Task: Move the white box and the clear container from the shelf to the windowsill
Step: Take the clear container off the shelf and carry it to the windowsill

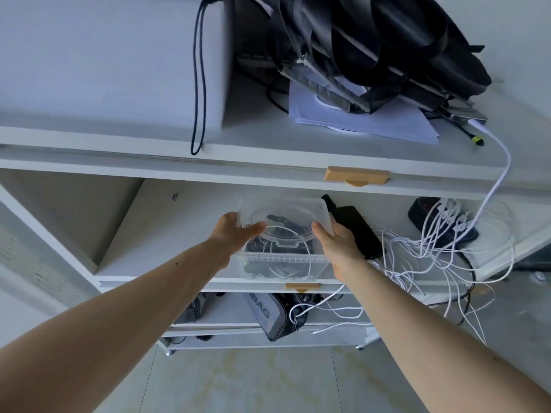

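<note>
The clear container (283, 234) is a see-through plastic tub with a lid, holding dark items and white cable. It sits at the front of the middle shelf (185, 234). My left hand (235, 234) grips its left side and my right hand (337, 242) grips its right side, thumbs on the lid. A large white box (110, 64) stands on the top shelf at the left, with a dark cord loop hanging over its front.
A black backpack (387, 46) lies on papers (366, 120) on the top shelf at the right. Beside the container sit a black power adapter (357, 231) and a tangle of white cables (447, 242). A grey bag (274, 314) sits on the lower shelf.
</note>
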Motion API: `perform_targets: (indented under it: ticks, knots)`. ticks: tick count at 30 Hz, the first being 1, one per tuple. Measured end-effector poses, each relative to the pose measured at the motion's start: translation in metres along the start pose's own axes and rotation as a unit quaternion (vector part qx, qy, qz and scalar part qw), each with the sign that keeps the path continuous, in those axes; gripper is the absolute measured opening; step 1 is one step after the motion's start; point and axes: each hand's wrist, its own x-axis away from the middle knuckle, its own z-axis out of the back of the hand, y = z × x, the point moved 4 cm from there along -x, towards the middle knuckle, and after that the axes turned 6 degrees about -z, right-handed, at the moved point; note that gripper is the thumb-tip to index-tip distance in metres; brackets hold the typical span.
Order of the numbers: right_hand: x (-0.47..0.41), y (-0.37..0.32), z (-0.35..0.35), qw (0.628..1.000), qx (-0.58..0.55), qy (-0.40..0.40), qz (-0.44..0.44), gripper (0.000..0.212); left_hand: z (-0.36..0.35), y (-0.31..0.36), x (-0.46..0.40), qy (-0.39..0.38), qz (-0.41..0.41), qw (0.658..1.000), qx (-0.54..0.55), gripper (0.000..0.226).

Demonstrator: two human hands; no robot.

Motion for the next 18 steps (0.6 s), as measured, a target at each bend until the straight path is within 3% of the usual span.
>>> perform_targets:
  ticks: [4,9,18]
  knots:
    - [0.019,-0.006,-0.018,1.000,-0.004,-0.007,0.019,0.037,0.024,-0.008,0.019,0.018,-0.004,1.000,0.011,0.038]
    - [0.045,-0.014,-0.055,0.999,0.007,-0.033,0.013,0.042,0.069,-0.017,0.047,0.054,-0.007,0.999,0.007,0.042]
    - [0.122,-0.026,-0.159,0.993,0.046,-0.097,0.042,0.038,0.185,-0.055,0.121,0.139,0.017,0.990,0.016,0.043]
